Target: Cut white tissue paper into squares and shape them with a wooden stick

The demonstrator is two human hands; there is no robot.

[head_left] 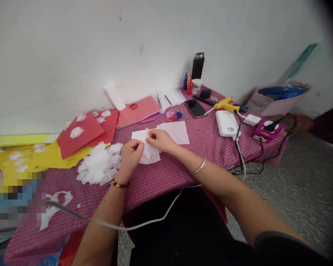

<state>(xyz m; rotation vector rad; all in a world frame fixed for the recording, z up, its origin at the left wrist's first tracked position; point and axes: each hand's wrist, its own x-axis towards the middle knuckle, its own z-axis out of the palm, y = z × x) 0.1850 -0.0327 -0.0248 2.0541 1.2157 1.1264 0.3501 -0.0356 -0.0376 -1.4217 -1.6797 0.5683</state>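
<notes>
Both of my hands pinch a thin white sheet of tissue paper above the checked tablecloth. My left hand has its fingers closed at the sheet's left side. At the upper edge, my right hand grips the paper between thumb and fingers. A heap of torn or crumpled white tissue pieces lies just left of my left hand. Beyond my right hand a flat pale sheet rests on the cloth. The fingertips partly hide where the paper is held.
Red cards with white tufts lie at the left over yellow sheets. To the right are a phone, a yellow glue gun, a white power bank and a purple power adapter. A white cable crosses in front of me.
</notes>
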